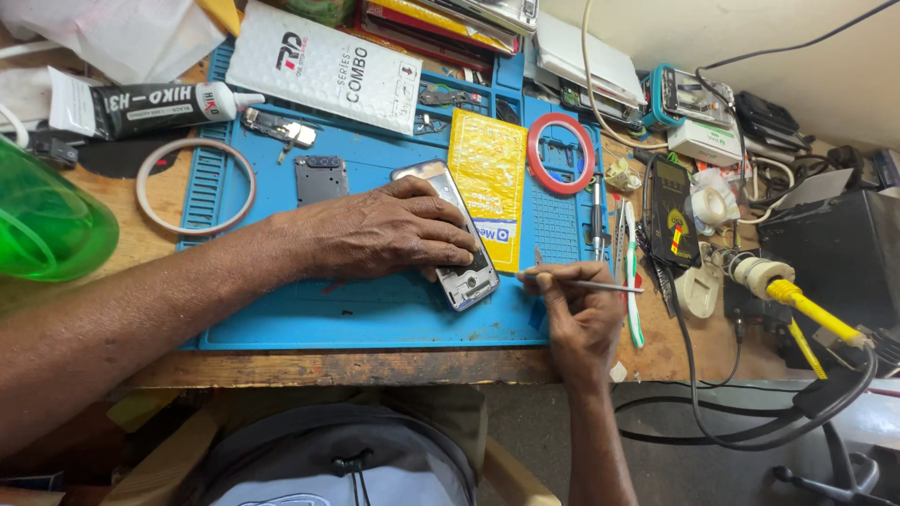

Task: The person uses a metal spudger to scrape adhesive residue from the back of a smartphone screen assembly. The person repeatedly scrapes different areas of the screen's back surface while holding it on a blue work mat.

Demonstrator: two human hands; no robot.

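My left hand (389,234) lies flat over an opened silver phone (457,272) on the blue work mat (375,319), pressing it down with the fingers. Only the phone's two ends show past the fingers. My right hand (577,314) is just right of the phone at the mat's edge, pinching a thin metal tool (600,285) that lies level and points right. A dark phone part (321,178) rests on the mat beyond my left wrist.
A yellow packet (487,178), a red tape ring (561,153) and a white box (323,66) lie on the mat's far side. A green plastic container (47,220), a glue tube (150,98), a multimeter (671,220), a yellow-cabled tool (797,300) and cables crowd the wooden bench.
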